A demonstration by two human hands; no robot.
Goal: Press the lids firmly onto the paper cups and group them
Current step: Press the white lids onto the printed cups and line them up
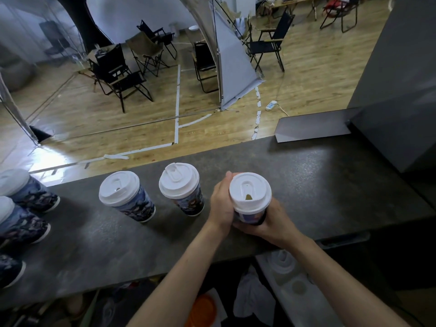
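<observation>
Where the taped wood floor (306,79) holds folding chairs (118,74), a grey bench (330,185) bears lidded left cups (33,194) at its left edge, two middle cups (127,204) by its far edge, and the held cup (250,192) just right of them, left hand (221,204) and right hand (269,223) fingers curled round it.

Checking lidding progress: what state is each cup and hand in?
Held cup: lidded, gripped by both hands.
Middle cup: lidded, upright, untouched.
Left cup: lidded, upright, untouched.
Edge cups: two visibly lidded, grouped far left.
Left hand: holds held cup.
Right hand: holds held cup.
</observation>
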